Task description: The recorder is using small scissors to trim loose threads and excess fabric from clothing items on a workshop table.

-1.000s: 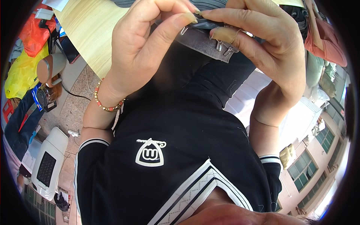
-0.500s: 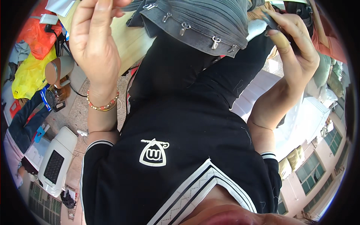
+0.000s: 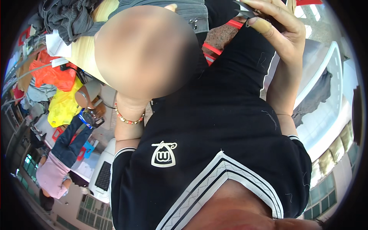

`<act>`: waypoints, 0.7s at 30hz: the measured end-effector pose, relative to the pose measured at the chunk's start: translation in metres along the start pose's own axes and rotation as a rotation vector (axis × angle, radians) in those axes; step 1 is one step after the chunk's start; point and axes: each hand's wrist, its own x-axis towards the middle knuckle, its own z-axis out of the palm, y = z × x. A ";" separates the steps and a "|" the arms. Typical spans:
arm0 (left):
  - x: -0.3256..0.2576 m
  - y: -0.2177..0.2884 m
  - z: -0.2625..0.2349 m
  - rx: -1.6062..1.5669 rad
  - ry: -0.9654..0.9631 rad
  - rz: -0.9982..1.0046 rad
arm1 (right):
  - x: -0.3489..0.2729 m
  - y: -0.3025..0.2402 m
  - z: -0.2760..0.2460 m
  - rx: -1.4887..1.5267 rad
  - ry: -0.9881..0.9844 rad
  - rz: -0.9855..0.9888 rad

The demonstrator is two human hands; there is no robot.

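A grey ribbed garment (image 3: 193, 11) lies across my lap and the table edge at the top, a small metal hook fastener (image 3: 194, 23) on its border. My left hand (image 3: 140, 57), with a beaded bracelet at the wrist, is over this garment. A round blur covers most of that hand, so its fingers and anything in them are hidden; one fingertip shows at the cloth. To the right, my right hand (image 3: 281, 32) is closed around small dark thread snips (image 3: 245, 10), their pointed blades directed left towards the garment.
More grey ribbed cloth (image 3: 65, 17) is heaped on the pale wooden table (image 3: 85, 50). Red (image 3: 53, 69) and yellow bags (image 3: 61, 109) and a glass jug (image 3: 92, 118) are at left, near a person in pink (image 3: 51, 174). A translucent bin (image 3: 332, 57) holds dark cloth at right.
My view has shifted. The left hand has moved right and lower, over the garment, whose row of hooks is now mostly hidden. The right hand still holds the snips, slightly further left.
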 end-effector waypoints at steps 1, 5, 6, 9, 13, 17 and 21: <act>0.001 0.002 0.002 0.013 -0.005 -0.009 | 0.000 -0.024 0.002 -0.292 -0.059 0.187; 0.000 0.007 0.004 0.194 0.004 0.055 | -0.006 -0.031 0.013 -0.451 -0.153 0.381; -0.001 0.006 0.006 0.208 0.039 0.076 | -0.004 -0.029 0.014 -0.461 -0.200 0.326; -0.003 -0.004 0.013 0.143 0.091 0.140 | -0.005 -0.026 0.017 -0.415 -0.182 0.326; 0.001 -0.005 0.014 0.098 0.071 0.156 | -0.002 -0.028 0.019 -0.437 -0.188 0.240; 0.001 -0.001 0.013 0.042 0.069 0.125 | 0.002 -0.030 0.021 -0.567 -0.241 0.195; 0.001 -0.001 0.012 0.014 0.061 0.098 | 0.008 -0.031 0.024 -0.678 -0.290 0.160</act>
